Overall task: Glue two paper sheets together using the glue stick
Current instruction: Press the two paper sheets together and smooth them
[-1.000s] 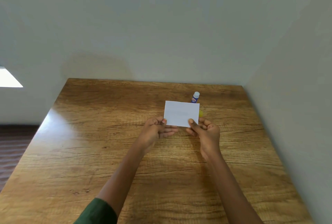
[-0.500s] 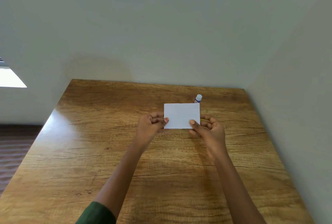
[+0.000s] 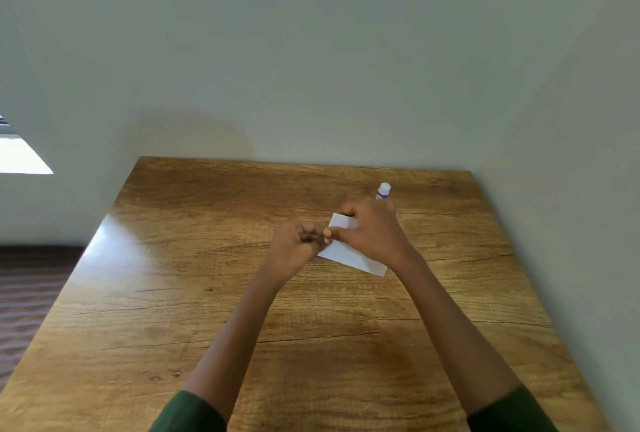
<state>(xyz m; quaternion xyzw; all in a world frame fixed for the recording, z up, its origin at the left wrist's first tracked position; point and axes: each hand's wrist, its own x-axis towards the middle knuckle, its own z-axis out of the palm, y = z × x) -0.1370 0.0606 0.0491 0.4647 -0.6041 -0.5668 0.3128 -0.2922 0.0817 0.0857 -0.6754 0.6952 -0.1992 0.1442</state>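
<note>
Paper: small white rectangle, held off the tabletop and tilted, with one corner pointing down toward the person. Only one white face shows. Cannot tell whether this is one sheet or two lying together.

Left grip: fingers curled, pinching the paper at its left edge.

Right grip: closed over the paper from above, fingers curled across its upper part and covering much of it. The two grips meet or nearly meet at the paper's edge. Exact finger placement is hidden.

Glue stick: upright on the tabletop just beyond the right grip, white cap on, touched by neither grip.

Handling (judgement):
- The paper is very light, thin and limp. It will sag if held by one corner and will crease under a hard pinch.
- It is best taken by opposite edges with light pressure, or laid flat and pinned with straight fingers while the glue goes on.
- A glued face will be tacky, so fingers belong on the margins.
- The glue stick looks rigid, light and smooth. Take it round the barrel, with the other grip pulling the cap.

Step (judgement): the paper is likely being sorted or separated. With the cap on, gluing has probably not begun.
</note>
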